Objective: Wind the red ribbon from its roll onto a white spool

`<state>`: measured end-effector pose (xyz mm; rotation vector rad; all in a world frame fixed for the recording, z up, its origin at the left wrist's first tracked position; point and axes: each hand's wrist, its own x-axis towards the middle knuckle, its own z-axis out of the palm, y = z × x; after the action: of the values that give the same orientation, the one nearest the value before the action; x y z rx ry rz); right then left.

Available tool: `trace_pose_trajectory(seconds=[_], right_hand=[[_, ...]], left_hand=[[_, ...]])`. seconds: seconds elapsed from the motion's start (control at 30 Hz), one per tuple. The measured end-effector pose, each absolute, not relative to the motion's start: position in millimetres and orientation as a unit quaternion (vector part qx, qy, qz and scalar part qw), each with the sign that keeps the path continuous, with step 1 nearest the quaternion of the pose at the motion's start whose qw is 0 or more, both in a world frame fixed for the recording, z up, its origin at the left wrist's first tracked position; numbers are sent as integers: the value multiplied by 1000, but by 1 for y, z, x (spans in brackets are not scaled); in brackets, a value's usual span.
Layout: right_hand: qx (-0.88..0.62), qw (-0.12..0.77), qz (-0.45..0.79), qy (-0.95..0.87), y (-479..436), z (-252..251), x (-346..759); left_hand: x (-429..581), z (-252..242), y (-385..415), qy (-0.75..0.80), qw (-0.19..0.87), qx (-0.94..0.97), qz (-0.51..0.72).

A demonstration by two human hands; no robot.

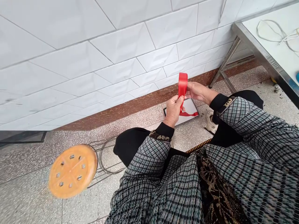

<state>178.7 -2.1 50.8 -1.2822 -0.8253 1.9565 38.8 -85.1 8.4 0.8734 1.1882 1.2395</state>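
Note:
A red ribbon [182,84] stands up in a loop between my two hands, in front of my knees. My left hand [173,110] is closed, pinching the lower part of the ribbon with thumb and fingers. My right hand [199,92] is closed on the ribbon from the right side. More red ribbon trails down onto a white box [190,107] with a dark rim that lies on the floor below my hands. My sleeves are grey patterned with black cuffs.
A round orange stool [73,170] on a wire frame stands at the left on the speckled floor. A white tiled wall [105,53] is ahead. A steel-edged table [268,53] with white cables is at the upper right. A light shoe [210,122] shows near my right knee.

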Motion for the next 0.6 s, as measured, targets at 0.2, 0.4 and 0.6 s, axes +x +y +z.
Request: trace_pose_trajectory(seconds=[0.2,0.4,0.6], right_hand=[[-459,314,774,-304,2,44,182],[-436,302,796,-292,3,43,184],[-434,316,813,-227,3,56,180]], left_hand=[[35,6,-81,501,578,412,495],[32,9,-79,462,610,385,515],[29,17,-76,469,622,388,493]])
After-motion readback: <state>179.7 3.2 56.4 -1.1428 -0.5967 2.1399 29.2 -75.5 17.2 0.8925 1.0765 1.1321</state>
